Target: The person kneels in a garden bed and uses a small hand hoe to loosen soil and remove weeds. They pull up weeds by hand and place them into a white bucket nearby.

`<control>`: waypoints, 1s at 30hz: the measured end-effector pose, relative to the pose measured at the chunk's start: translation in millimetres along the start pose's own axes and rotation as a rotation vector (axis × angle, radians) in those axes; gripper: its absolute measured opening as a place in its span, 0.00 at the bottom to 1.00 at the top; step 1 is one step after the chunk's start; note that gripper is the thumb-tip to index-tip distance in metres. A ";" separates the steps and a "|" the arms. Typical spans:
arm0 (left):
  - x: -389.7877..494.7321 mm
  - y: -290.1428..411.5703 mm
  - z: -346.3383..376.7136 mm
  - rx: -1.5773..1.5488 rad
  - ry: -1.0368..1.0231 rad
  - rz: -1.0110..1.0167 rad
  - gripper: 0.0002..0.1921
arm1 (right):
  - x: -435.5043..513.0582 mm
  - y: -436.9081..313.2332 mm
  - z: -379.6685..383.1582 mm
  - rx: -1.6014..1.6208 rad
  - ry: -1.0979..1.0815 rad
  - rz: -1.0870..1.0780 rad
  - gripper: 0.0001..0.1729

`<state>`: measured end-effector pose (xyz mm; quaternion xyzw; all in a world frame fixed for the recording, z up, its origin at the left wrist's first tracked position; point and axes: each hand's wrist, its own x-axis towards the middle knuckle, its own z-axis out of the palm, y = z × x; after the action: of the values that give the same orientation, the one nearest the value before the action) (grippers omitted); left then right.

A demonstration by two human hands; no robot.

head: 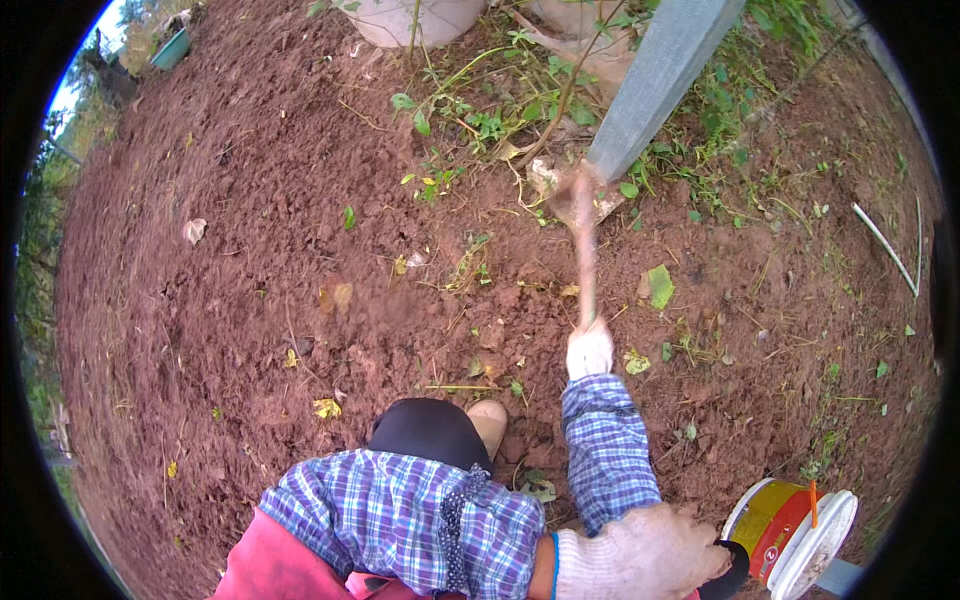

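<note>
My right hand [590, 351], in a white glove, grips the wooden handle [585, 277] of a short digging tool. The tool's head [581, 199] is blurred by motion and looks like a hoe. It is at the foot of a grey metal post [660, 90], over reddish-brown soil [442, 300]. In a knitted white glove with a blue cuff edge, my left hand [637, 555] lies across my body at the lower right. Its fingers rest by my dark-clothed knee [731, 574] and hold nothing visible.
A bucket [772, 529] with a yellow and red label leans at the lower right. Green weeds [495, 127] grow around the post, before pale containers [420, 19]. A bent white strip [885, 247] lies at right; a green basin [171, 49] stands far left. My shoe [489, 424] is on the soil.
</note>
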<state>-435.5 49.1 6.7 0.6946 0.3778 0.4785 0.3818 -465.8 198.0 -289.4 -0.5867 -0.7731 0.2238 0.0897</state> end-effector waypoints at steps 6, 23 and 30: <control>-0.3 0.5 -3.7 0.147 -0.161 -0.103 0.09 | -92.7 31.3 66.3 0.224 -0.146 0.153 0.13; 11.0 -21.1 -20.5 0.280 -0.113 -0.176 0.09 | -62.7 28.2 -214.5 0.846 0.371 0.324 0.09; 36.9 -52.6 -72.1 0.012 0.701 -0.479 0.24 | -101.6 123.9 -176.7 0.013 0.706 0.299 0.14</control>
<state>-503.2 116.3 -8.2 0.3845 0.6381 0.5816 0.3265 -257.5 170.5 -176.6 -0.7333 -0.5990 0.0231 0.3206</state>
